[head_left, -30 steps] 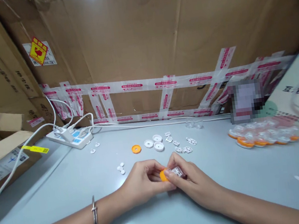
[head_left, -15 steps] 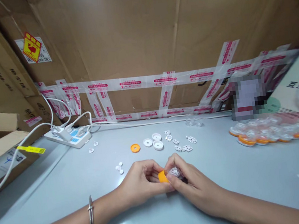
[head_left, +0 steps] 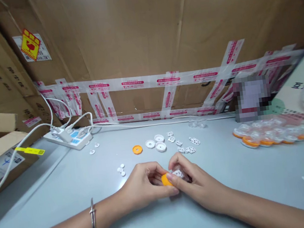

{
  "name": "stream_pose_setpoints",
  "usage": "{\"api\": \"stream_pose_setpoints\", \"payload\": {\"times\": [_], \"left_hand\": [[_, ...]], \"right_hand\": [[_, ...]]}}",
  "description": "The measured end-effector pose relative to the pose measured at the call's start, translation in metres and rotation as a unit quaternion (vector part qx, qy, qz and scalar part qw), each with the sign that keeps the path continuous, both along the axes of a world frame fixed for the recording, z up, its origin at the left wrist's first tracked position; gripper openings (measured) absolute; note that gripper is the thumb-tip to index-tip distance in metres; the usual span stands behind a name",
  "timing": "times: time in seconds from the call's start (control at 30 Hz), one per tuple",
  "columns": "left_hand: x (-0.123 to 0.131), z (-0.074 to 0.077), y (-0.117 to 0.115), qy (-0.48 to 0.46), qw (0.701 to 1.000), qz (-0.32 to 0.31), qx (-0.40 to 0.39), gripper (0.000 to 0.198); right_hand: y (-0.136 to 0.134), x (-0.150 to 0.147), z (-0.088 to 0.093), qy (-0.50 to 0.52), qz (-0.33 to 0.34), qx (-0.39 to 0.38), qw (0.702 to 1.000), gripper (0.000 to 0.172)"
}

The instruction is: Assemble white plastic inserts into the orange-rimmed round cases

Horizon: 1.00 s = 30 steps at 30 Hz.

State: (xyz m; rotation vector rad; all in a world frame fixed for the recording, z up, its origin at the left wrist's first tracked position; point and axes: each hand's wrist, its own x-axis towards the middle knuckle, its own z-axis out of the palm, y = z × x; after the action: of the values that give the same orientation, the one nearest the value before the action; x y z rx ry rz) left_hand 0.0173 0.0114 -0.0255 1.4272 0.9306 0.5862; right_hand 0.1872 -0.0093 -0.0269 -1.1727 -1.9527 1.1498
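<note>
Both hands meet over the near middle of the table on one small round piece. My left hand (head_left: 146,184) grips the orange cap (head_left: 166,180) between thumb and fingers. On the other side, my right hand (head_left: 193,181) is closed around the clear plastic cover (head_left: 186,176), its thumb lying over the edge of the orange cap. A white cut-out piece (head_left: 178,173) shows inside the clear plastic. Fingers hide much of the joint. Beyond the hands lie a loose orange ring (head_left: 137,150), white rings (head_left: 161,147) and several white cut-out pieces (head_left: 190,150).
Small white discs (head_left: 122,169) and stemmed white pieces (head_left: 92,152) lie to the left. Several finished-looking orange-and-clear units (head_left: 268,135) cluster at right. A power strip (head_left: 73,140) with cables, clear covers (head_left: 197,124) and a large cardboard box (head_left: 131,31) stand at the back.
My right thumb has shifted left onto the orange cap, and the right fingers have lifted slightly. The cap appears tilted a little differently. The loose parts stay put.
</note>
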Motion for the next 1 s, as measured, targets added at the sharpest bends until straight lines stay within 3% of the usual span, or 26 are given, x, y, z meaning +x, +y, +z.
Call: {"api": "stream_pose_setpoints", "payload": {"times": [0.17, 0.23, 0.33, 0.43, 0.57, 0.7, 1.0], "left_hand": [[0.001, 0.000, 0.001, -0.022, 0.999, 0.012, -0.033, 0.026], [0.001, 0.000, 0.001, -0.023, 0.999, 0.022, -0.032, 0.027], [0.002, -0.001, 0.000, -0.019, 0.999, 0.034, -0.018, 0.026], [0.002, -0.002, 0.001, -0.022, 0.999, 0.038, -0.008, 0.026], [0.002, -0.002, 0.001, -0.024, 0.999, 0.040, -0.009, 0.026], [0.002, 0.000, 0.001, -0.013, 0.999, 0.042, -0.002, 0.025], [0.001, -0.001, 0.002, -0.022, 0.999, 0.033, -0.003, 0.024]], "right_hand": [[0.000, 0.010, 0.002, -0.036, 0.044, 0.054, 0.997, 0.008], [0.002, 0.011, 0.001, -0.033, 0.024, 0.066, 0.997, 0.011], [0.006, 0.007, 0.000, -0.015, -0.016, 0.027, 0.999, 0.017], [0.007, 0.004, 0.003, -0.026, 0.008, -0.016, 0.999, 0.017], [0.006, 0.006, 0.009, -0.047, 0.011, 0.024, 0.999, 0.014], [0.007, 0.009, 0.011, -0.053, 0.023, -0.014, 0.998, 0.018], [0.010, 0.012, 0.017, -0.077, 0.025, -0.010, 0.997, 0.018]]}}
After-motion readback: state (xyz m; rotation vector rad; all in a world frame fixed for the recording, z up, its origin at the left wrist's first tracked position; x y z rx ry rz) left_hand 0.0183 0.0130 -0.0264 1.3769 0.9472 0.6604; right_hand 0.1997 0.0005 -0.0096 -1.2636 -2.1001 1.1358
